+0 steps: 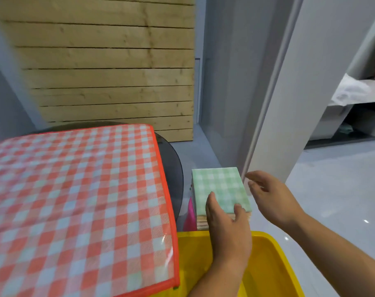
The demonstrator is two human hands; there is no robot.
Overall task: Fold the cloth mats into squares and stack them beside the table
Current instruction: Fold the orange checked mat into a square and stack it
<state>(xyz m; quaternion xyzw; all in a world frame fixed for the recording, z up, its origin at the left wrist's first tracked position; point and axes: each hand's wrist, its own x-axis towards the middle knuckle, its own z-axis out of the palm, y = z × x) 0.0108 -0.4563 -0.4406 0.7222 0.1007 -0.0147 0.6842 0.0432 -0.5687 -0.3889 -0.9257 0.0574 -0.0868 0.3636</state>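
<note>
1. At 4 o'clock in the view, just beside the round table [178, 163]: a stack of folded mats [202, 224], square-cornered, with thin layered edges in peach and cream.
2. On top, a green checked mat [219, 187]: soft matte cloth in pale gingham, folded flat with crisp corners.
3. At that mat's 6 o'clock edge, the left hand [227, 226]: laid flat, fingers straight, fingertips and thumb resting on the cloth, gripping nothing.
4. At the stack's 3 o'clock, near but apart, the right hand [268, 196]: fingers loosely spread, empty.
5. At 9 o'clock, over the dark smooth tabletop, an orange checked mat [75, 200]: glossy, spread flat, bound with an orange hem.
6. At 6 o'clock, a yellow tub [268, 273]: smooth plastic with a rounded rim.
7. Against the stack's 8 o'clock side, a pink object [189, 213], mostly hidden.
8. At 12 o'clock, a plank panel [109, 61]: pale knotty wood in horizontal boards.
</note>
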